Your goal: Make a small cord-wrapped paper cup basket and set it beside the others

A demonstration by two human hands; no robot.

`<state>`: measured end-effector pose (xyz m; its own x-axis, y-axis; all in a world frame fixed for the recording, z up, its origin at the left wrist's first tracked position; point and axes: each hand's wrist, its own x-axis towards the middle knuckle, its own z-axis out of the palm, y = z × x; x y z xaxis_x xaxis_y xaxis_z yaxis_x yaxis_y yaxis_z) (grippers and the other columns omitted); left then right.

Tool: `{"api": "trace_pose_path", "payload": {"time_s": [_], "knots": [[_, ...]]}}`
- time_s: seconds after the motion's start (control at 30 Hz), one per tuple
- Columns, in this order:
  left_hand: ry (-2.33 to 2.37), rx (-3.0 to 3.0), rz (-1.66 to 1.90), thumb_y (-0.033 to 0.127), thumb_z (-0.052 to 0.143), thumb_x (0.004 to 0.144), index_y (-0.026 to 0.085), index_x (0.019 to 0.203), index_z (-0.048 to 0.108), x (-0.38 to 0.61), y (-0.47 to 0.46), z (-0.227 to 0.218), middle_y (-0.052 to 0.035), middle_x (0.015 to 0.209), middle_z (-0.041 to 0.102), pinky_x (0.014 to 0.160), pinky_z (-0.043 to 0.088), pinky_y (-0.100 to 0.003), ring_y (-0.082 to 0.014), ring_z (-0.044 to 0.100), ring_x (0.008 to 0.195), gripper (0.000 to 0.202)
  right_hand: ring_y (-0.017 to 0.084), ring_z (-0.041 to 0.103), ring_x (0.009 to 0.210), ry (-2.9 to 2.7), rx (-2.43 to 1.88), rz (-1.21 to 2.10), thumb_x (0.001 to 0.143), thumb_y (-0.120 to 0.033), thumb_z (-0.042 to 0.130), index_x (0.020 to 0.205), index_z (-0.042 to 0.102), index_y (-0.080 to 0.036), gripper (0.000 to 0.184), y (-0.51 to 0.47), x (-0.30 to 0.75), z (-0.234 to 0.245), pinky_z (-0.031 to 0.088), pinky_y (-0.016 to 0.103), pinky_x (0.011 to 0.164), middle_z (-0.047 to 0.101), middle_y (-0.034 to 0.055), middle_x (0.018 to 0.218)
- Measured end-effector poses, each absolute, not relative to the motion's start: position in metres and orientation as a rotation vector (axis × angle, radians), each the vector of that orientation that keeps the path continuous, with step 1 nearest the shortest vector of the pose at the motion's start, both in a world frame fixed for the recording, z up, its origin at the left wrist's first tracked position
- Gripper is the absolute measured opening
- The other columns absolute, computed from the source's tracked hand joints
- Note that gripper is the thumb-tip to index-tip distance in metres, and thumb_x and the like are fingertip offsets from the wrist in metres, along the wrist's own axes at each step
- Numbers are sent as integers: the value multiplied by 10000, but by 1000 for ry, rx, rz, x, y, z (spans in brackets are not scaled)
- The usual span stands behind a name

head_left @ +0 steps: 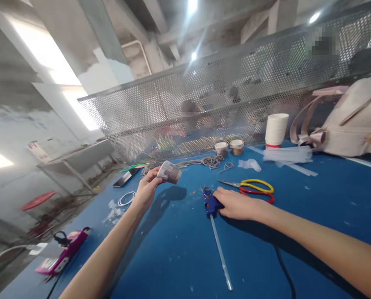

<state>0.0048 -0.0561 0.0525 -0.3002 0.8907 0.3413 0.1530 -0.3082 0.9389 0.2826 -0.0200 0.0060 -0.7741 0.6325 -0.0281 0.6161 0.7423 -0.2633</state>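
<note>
My left hand (146,189) is raised above the blue table (328,207) and pinches a small clear plastic cup-like piece (169,171) at its fingertips. My right hand (235,203) rests on the table with its fingers closed around a blue glue gun (210,203). A clear glue stick (221,253) sticks out of the gun's back toward me. Scissors with yellow and red handles (255,189) lie just beyond my right hand.
A stack of white paper cups (275,129), two small cups (229,147), rubber bands (212,161), clear plastic strips (285,155) and a pink bag (350,120) sit at the back. A perforated metal screen (204,104) borders the table. A pink power strip (64,253) lies near left.
</note>
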Motion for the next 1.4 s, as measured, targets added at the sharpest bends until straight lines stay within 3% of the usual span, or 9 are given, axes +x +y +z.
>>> {"api": "trace_pose_path", "payload": {"time_s": [0.23,0.47,0.63,0.83,1.0,1.17,1.23,1.3,1.4], "knots": [[1326,1201,1767,177,683,496,169,557,643,-11,-52,50,-70,1095,616,777,444,-285,-228,520,1011,74,219,604,886,-2840,-1057,337,771,-195,497,937,540,-178,172,-11,266,6,428,300,707,553,81,993],[1132,1038,1729,139,629,493,163,520,586,-22,-49,50,6,610,547,728,479,-294,-127,506,651,57,249,595,973,-2666,-1340,108,871,-304,536,1102,554,-131,289,24,202,22,472,387,814,566,129,1122],[989,940,1731,137,583,504,174,532,518,-27,-54,46,22,601,513,664,494,-287,-110,484,605,80,201,586,980,-2604,-1444,13,909,-360,539,1171,542,-161,329,33,157,6,502,420,833,571,78,1160],[928,873,1645,163,571,536,187,593,516,-20,-66,42,8,612,541,661,504,-359,-144,512,590,83,279,544,1090,-2624,-1340,-9,922,-494,411,1108,584,-117,454,25,163,13,455,390,840,563,168,1187],[869,870,1538,131,550,519,193,546,495,0,-74,40,-7,615,566,668,499,-368,-164,535,607,87,243,541,1106,-2607,-1359,-31,938,-409,379,1121,587,-159,373,17,241,35,403,343,909,601,112,1176],[918,885,1382,127,582,534,192,554,523,24,-85,35,15,584,577,580,483,-306,-145,536,562,90,266,579,1035,-2543,-1568,-16,903,-240,403,1062,615,-136,284,1,328,19,431,377,867,623,140,1126],[930,914,1337,119,595,529,188,528,525,31,-87,30,-11,677,649,608,490,-307,-165,586,634,98,261,579,1036,-2527,-1605,0,884,-181,396,1067,611,-139,286,-5,350,8,436,389,877,617,139,1142],[963,968,1302,121,608,528,184,518,548,34,-88,25,-60,943,708,684,501,-330,-228,635,838,87,243,567,1072,-2530,-1599,32,879,-161,398,1079,607,-160,289,-8,362,-2,435,377,903,599,122,1195],[1080,1160,1225,172,619,563,195,528,599,32,-89,17,-86,1232,627,809,484,-398,-325,572,1084,46,220,529,1147,-2524,-1563,78,892,-160,391,1100,601,-169,295,-10,368,-8,418,348,954,566,107,1260]]}}
